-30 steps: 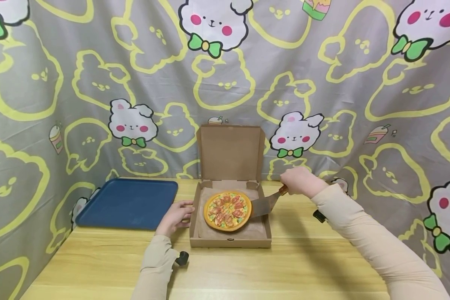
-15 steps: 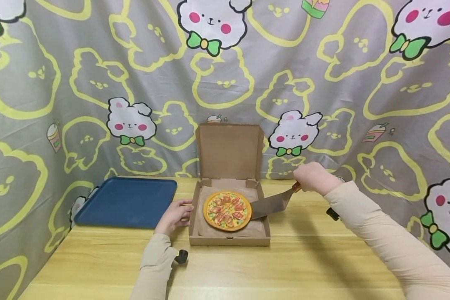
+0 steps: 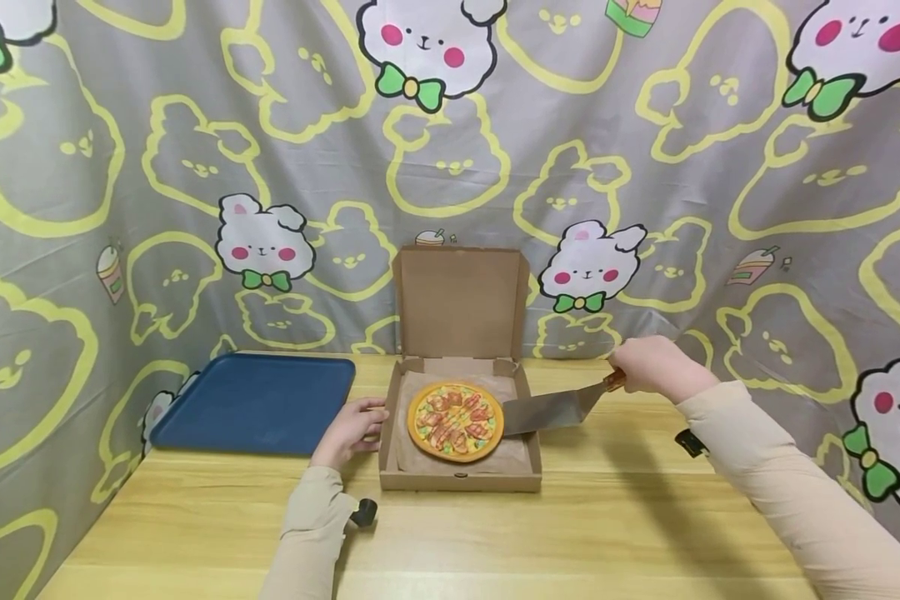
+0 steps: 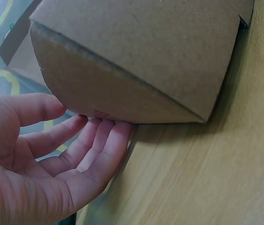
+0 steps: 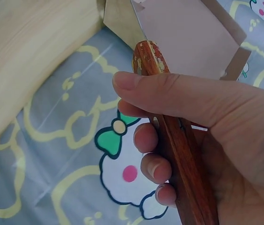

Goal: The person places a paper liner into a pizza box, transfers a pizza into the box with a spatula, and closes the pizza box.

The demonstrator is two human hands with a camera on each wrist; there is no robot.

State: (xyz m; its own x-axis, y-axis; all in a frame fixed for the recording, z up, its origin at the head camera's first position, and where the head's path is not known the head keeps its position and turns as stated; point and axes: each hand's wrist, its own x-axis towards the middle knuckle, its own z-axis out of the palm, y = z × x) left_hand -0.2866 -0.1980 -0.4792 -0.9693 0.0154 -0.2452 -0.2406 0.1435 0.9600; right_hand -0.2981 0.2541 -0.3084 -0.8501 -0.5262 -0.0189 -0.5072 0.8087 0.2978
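Observation:
A round toy-like pizza (image 3: 456, 422) with a yellow-orange rim lies on brown paper inside an open cardboard box (image 3: 461, 482). My right hand (image 3: 658, 367) grips the wooden handle (image 5: 183, 154) of a metal spatula (image 3: 551, 412), fingers and thumb wrapped round it in the right wrist view. The spatula's blade crosses the box's right wall, its tip at the pizza's right edge; whether it touches is hard to tell. At the box's left side, my left hand (image 3: 354, 432) rests its fingertips against the cardboard, fingers gently bent, as the left wrist view shows.
A dark blue tray (image 3: 258, 406) lies on the wooden table (image 3: 450, 542) left of the box. The box's lid (image 3: 461, 304) stands upright at the back, close to a patterned curtain (image 3: 450, 167) that encloses the table's back and sides.
My right hand has drawn the spatula to the right, so more of its blade shows beside the pizza. The pizza and box stay in place, and my left hand keeps its position.

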